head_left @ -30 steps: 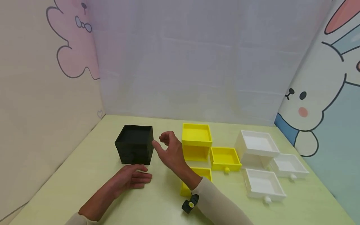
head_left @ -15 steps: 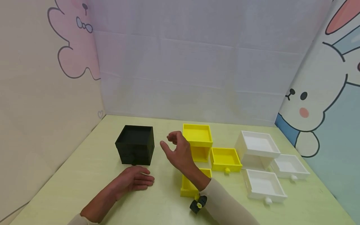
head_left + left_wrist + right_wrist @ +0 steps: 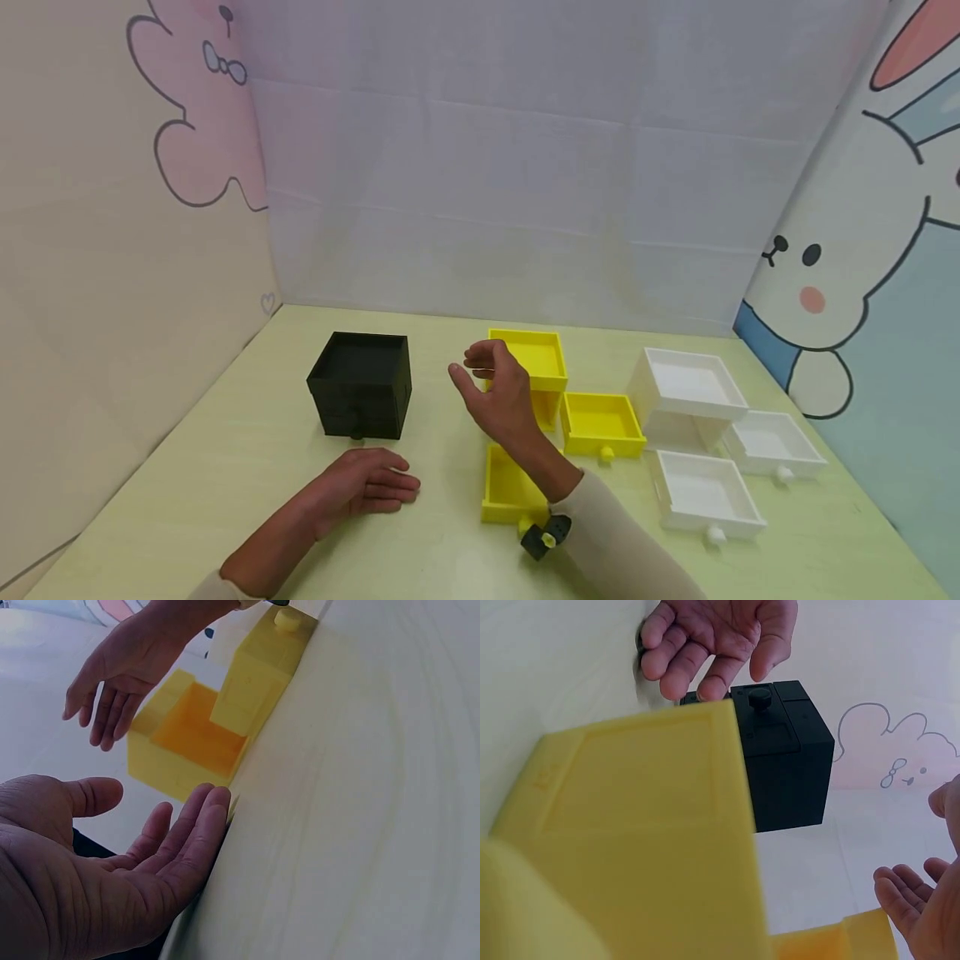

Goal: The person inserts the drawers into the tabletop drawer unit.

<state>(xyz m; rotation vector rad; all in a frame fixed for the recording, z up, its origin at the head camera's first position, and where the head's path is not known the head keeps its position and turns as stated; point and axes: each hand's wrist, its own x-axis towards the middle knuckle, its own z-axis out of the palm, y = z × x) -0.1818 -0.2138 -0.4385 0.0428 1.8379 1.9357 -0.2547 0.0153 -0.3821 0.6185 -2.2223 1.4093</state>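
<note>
A black box with a small knob [image 3: 357, 432] on its front, likely a little drawer cabinet [image 3: 360, 383], stands on the left of the table. In front of it my left hand [image 3: 367, 483] is held with loosely straight fingers, palm turned inward, gripping nothing. My right hand [image 3: 497, 392] hovers before the yellow cabinet [image 3: 546, 360], thumb apart and fingers slightly bent around nothing. Below my right forearm lies a yellow drawer [image 3: 510, 487], partly covered by it. A second yellow drawer [image 3: 600, 423] rests right of the yellow cabinet, whose lower compartment looks hollow.
At the right stands a white cabinet [image 3: 693, 383] with an open lower space. Two white drawers with round knobs lie by it, one in front [image 3: 705, 492] and one to its right [image 3: 776, 443]. Printed cloth walls enclose the table [image 3: 187, 467] at the back and sides.
My right hand has moved right, away from the black cabinet to before the yellow one. My left hand has drifted slightly right and toward me, uncovering the black cabinet's knob.
</note>
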